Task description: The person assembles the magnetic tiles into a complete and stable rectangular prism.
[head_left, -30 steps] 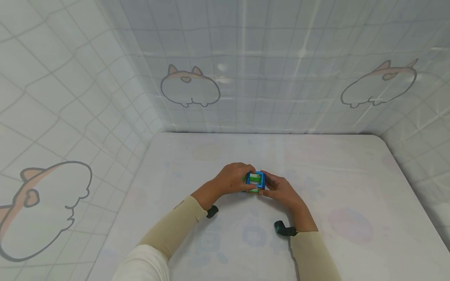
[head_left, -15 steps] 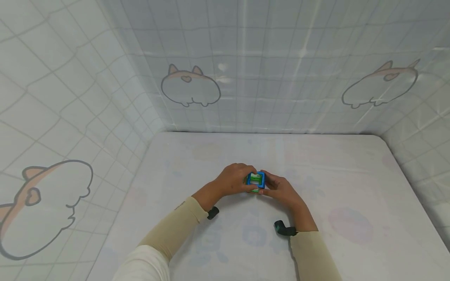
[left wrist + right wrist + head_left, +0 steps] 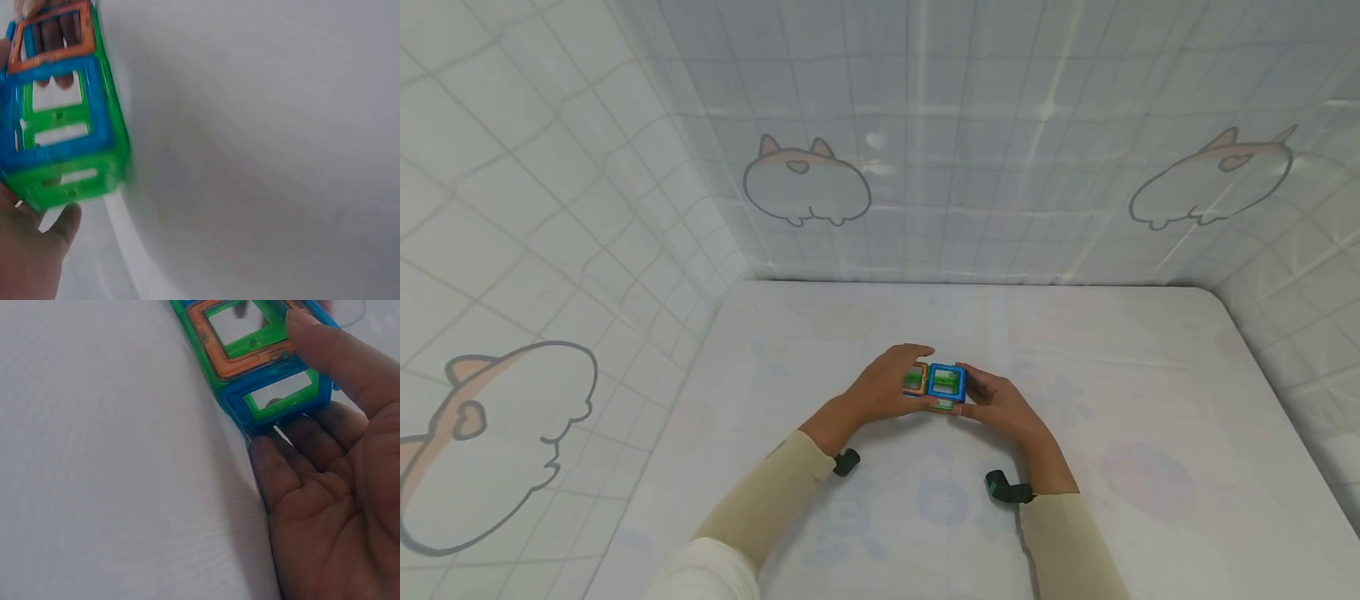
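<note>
A small box built of blue, green and orange square magnetic tiles (image 3: 947, 383) sits between both hands on the table. My right hand (image 3: 1002, 406) grips its right end; in the right wrist view the right thumb (image 3: 334, 350) lies on the orange tile's side and the fingers are at the blue end. Around the left part is my left hand (image 3: 883, 387), thumb along the near side, index finger stretched out above the far side, apart from the tiles. The left wrist view shows the left thumb (image 3: 65, 225) close by the green end tile (image 3: 72, 181); whether it touches is unclear.
The white table (image 3: 865, 517) has a pale printed cover. A grid-patterned curtain (image 3: 955, 167) with cartoon animals rises behind it and along the sides. Black wrist cameras (image 3: 1006, 488) jut out from both wrists.
My left hand has shifted left and its fingers have spread, so an orange-framed tile left of the blue one now shows. The right hand keeps its hold and has hardly moved.
</note>
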